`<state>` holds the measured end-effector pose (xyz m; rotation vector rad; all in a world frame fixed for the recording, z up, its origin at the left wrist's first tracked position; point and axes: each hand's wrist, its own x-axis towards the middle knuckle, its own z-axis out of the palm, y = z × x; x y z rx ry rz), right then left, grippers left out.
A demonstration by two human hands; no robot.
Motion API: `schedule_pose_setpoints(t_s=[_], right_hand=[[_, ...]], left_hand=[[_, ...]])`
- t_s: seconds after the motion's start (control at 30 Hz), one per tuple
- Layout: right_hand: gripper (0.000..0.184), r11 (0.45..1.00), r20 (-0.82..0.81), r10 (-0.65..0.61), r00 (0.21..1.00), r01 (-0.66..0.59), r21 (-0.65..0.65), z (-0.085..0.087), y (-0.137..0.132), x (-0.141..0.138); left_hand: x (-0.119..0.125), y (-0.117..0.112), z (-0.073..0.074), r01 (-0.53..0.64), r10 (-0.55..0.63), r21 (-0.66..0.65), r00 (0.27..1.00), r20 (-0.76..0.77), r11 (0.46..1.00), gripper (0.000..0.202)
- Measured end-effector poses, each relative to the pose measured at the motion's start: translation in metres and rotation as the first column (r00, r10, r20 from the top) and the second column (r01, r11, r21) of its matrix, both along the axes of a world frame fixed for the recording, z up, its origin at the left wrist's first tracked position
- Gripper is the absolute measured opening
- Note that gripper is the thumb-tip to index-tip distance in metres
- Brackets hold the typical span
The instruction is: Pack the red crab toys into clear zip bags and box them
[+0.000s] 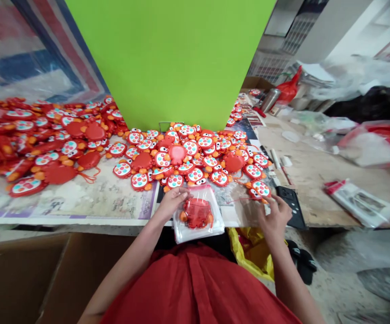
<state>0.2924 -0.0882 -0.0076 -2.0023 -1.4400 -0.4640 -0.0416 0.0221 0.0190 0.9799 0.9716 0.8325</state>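
- We see the left hand (172, 200) closed on the upper left edge of a clear plastic bag (211, 227), with the fingers curled over its top.
- Inside that bag lies a red plastic crab-shaped toy (197, 213). The bag rests at the near edge of the table (63, 221), right in front of the person, and partly overhangs it.
- The right hand (273, 218) is open with its fingers spread, palm down on the table.
- Its fingertips reach towards a round red crab toy with white and teal dots (260, 189). We cannot tell whether they touch it.
- A black flat rectangular device (292, 204) lies just beside the right hand, on its outer side.
- Beyond both hands a heap of red and orange crab toys (188, 155) spreads across the table, over a printed paper sheet (80, 198), and continues far to the left.
- A bright green panel (170, 58) rises behind the heap.
- A crumpled yellow plastic bag (249, 254) hangs below the table edge, between the two forearms.
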Motion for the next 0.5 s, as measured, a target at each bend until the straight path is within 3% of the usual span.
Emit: schedule_pose_setpoints(t_s=[0.07, 0.1, 0.13, 0.2, 0.27, 0.33, 0.4, 0.5], right_hand=[[0.029, 0.999, -0.116, 0.029, 0.993, -0.025, 0.037, 0.007, 0.005, -0.009], [0.030, 0.998, -0.173, 0.063, 0.983, -0.066, -0.012, 0.009, 0.009, -0.014], [0.032, 0.986, -0.224, 0.098, 0.970, -0.126, -0.113, 0.010, 0.013, -0.018], [0.034, 0.890, -0.283, 0.135, 0.950, -0.241, -0.386, 0.007, 0.020, -0.022], [0.031, 0.814, -0.240, 0.107, 0.965, -0.224, -0.536, 0.003, 0.023, -0.019], [0.021, 0.878, -0.137, 0.042, 0.990, -0.102, -0.468, 0.004, 0.023, -0.009], [0.019, 0.965, -0.083, -0.011, 0.997, -0.011, -0.263, 0.013, 0.021, 0.001], [0.021, 0.998, -0.220, 0.033, 0.975, -0.042, -0.037, 0.036, 0.017, 0.003]], left_hand=[[0.000, -0.002, 0.005, 0.009, -0.009, -0.008, 1.000, -0.007, 1.000, 0.043], [0.000, -0.003, 0.008, 0.015, -0.015, -0.013, 1.000, -0.006, 1.000, 0.042], [0.000, -0.004, 0.010, 0.021, -0.021, -0.018, 1.000, -0.002, 1.000, 0.042], [0.000, -0.006, 0.016, 0.021, -0.020, -0.022, 1.000, 0.013, 1.000, 0.042], [-0.002, -0.008, 0.020, 0.006, -0.005, -0.025, 1.000, 0.016, 1.000, 0.042], [-0.004, -0.009, 0.023, -0.013, 0.014, -0.037, 1.000, 0.008, 0.999, 0.044], [-0.006, -0.010, 0.025, -0.027, 0.027, -0.041, 1.000, 0.004, 0.999, 0.044], [-0.002, -0.011, 0.029, -0.022, 0.023, -0.034, 0.999, 0.035, 0.999, 0.044]])
